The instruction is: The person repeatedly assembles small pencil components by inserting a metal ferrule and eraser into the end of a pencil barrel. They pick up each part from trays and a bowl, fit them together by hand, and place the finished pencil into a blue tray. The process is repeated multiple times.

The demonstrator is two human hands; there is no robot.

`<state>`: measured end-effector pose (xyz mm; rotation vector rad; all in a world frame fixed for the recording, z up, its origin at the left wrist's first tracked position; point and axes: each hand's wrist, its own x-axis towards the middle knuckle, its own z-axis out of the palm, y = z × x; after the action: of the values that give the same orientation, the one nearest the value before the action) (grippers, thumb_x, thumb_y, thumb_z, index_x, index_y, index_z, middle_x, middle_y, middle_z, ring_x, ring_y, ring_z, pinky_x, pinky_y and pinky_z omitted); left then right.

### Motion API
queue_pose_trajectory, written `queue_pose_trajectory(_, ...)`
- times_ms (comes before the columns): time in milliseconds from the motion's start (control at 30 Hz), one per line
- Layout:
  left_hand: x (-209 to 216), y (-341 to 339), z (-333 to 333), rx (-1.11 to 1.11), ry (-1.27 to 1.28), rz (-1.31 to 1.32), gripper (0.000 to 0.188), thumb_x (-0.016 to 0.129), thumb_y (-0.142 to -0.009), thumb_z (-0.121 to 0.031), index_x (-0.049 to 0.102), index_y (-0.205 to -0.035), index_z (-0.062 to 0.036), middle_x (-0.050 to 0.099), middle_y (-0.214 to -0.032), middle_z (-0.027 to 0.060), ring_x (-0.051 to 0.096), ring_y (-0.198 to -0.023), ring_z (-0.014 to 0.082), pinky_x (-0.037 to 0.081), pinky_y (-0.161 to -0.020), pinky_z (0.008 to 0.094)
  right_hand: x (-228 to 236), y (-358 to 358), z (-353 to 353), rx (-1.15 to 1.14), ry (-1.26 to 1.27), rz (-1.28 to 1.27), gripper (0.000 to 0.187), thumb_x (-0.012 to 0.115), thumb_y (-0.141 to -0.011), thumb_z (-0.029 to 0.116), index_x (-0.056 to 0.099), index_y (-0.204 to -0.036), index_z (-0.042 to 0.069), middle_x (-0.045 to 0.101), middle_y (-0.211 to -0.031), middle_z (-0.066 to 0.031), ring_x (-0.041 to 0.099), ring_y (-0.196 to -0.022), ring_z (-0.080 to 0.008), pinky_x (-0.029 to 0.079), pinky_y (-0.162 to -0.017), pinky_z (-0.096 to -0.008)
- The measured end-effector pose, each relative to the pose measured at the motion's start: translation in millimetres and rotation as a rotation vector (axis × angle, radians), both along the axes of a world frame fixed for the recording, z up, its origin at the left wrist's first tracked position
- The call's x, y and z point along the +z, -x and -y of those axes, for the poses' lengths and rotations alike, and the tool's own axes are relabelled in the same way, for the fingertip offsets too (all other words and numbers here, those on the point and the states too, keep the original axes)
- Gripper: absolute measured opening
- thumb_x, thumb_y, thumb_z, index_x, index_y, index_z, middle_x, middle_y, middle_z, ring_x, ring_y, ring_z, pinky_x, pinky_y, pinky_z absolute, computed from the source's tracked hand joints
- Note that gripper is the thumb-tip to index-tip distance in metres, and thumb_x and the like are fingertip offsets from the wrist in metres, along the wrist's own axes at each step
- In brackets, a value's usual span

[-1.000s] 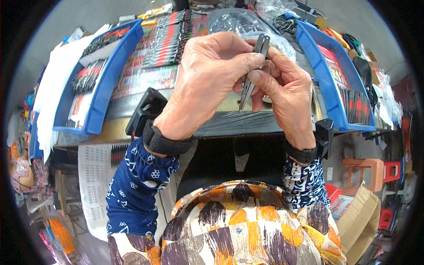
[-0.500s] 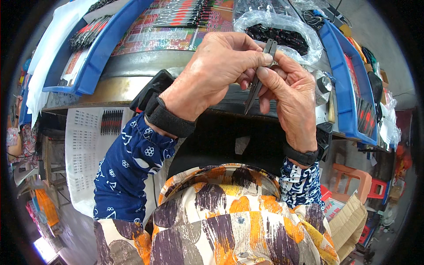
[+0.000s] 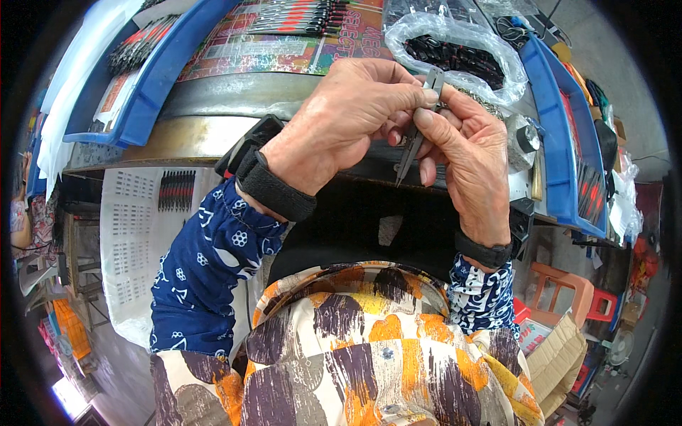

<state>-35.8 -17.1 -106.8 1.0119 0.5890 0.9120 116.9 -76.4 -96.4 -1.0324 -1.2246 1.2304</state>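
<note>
A slim dark two-legged piece (image 3: pixel 410 157), like a drawing compass, slants in front of me. Its pointed ends face down toward my lap, with a narrow gap between the legs. My left hand (image 3: pixel 348 117) is closed, pinching the piece near its upper end between thumb and fingers. From the other side my right hand (image 3: pixel 474 160) is closed round the middle of the same piece, thumb in front. Fingertips cover part of it, and any small part between them is hidden. Just beyond my hands lies a clear plastic bag (image 3: pixel 513 85) of black pieces.
Black-and-red slim pieces (image 3: pixel 295 18) lie in a row on the printed sheet (image 3: pixel 249 57). Blue trays flank the bench, one at the left (image 3: pixel 153 96) and one at the right (image 3: pixel 558 142). A white basket (image 3: pixel 131 263) stands below left; an orange stool (image 3: pixel 568 273) stands at lower right.
The two legs of the dark piece now show a narrow gap at their points. Both hands keep nearly the same place and grip; the view has shifted slightly.
</note>
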Motion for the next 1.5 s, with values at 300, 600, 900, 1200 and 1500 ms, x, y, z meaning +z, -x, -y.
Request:
queue_pose_trajectory(300, -2, 1, 0, -0.038, 0.002, -0.064, 0.010, 0.073, -0.088, -0.017, 0.067, -0.088, -0.0089, 0.061, -0.071, -0.0031, 0.052, -0.057, 0.0034, 0.039, -0.048, 0.0165, 0, -1, 0, 0.002, 0.029, 0.000, 0.026, 0.067, -0.091, 0.011, 0.062, -0.111, -0.005, 0.068, -0.075, -0.0057, 0.055, -0.047, -0.0052, 0.042, -0.039, -0.0152)
queue_pose_trajectory(600, 6, 1, 10, -0.127, 0.055, -0.045, 0.012, 0.071, -0.084, -0.010, 0.064, -0.085, -0.0009, 0.057, -0.065, 0.0003, 0.051, -0.051, 0.0073, 0.040, -0.044, 0.0207, 7, -11, 5, -0.030, 0.013, -0.042, 0.031, 0.066, -0.092, 0.012, 0.061, -0.118, -0.005, 0.067, -0.076, -0.0047, 0.058, -0.055, -0.0054, 0.044, -0.043, -0.0166)
queue_pose_trajectory(900, 9, 14, 29, -0.337, 0.052, -0.095, 0.017, 0.075, -0.085, -0.015, 0.065, -0.091, -0.0033, 0.064, -0.075, -0.0011, 0.057, -0.061, 0.0049, 0.045, -0.054, 0.0182, 10, -30, 20, 0.125, 0.052, -0.169, 0.017, 0.068, -0.089, 0.008, 0.064, -0.098, -0.005, 0.065, -0.079, -0.0064, 0.061, -0.062, -0.0093, 0.050, -0.048, -0.0207)
queue_pose_trajectory(1200, 11, -7, 53, 0.043, -0.340, -0.310, 0.014, 0.068, -0.089, -0.004, 0.062, -0.099, 0.0032, 0.066, -0.081, 0.0023, 0.060, -0.070, 0.0043, 0.049, -0.061, 0.0194, 2, -28, 20, -0.049, -0.028, -0.072, 0.011, 0.069, -0.088, 0.006, 0.064, -0.095, -0.001, 0.066, -0.078, -0.0035, 0.060, -0.059, -0.0057, 0.051, -0.050, -0.0188)
queue_pose_trajectory(1500, -7, -10, 48, 0.209, -0.608, -0.412, 0.010, 0.067, -0.085, 0.001, 0.063, -0.094, 0.0025, 0.062, -0.074, 0.0028, 0.054, -0.064, 0.0054, 0.045, -0.057, 0.0213, 2, -28, 18, -0.028, -0.009, 0.029, 0.014, 0.069, -0.089, 0.009, 0.064, -0.098, 0.000, 0.067, -0.078, -0.0016, 0.060, -0.062, -0.0046, 0.050, -0.051, -0.0180)
